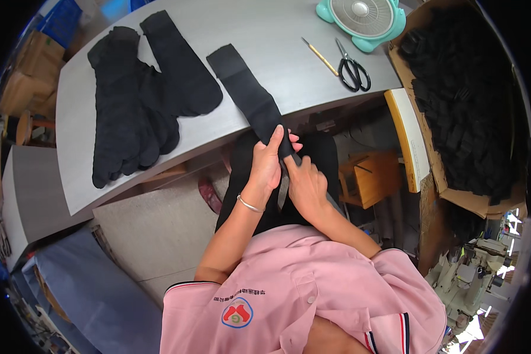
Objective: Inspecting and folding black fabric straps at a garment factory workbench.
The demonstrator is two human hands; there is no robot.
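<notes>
A black sock (242,82) lies partly on the grey table, its cuff flat on the top and its lower part hanging over the front edge toward my lap. My left hand (268,162) is closed round it just off the edge, thumb on top. Beside it, to the right, my right hand (307,182) grips the toe end, fingers pressed against the fabric; some fingertips are hidden. To the left on the table lie a single flat black sock (183,71) and a loose pile of black socks (117,100).
Black-handled scissors (353,71) and a thin yellow-handled tool (321,58) lie at the table's right. Behind them stands a turquoise fan (363,17). A cardboard box (484,207) full of black socks is at the right, near a wooden stool (373,180). The table (289,35) curves across the front.
</notes>
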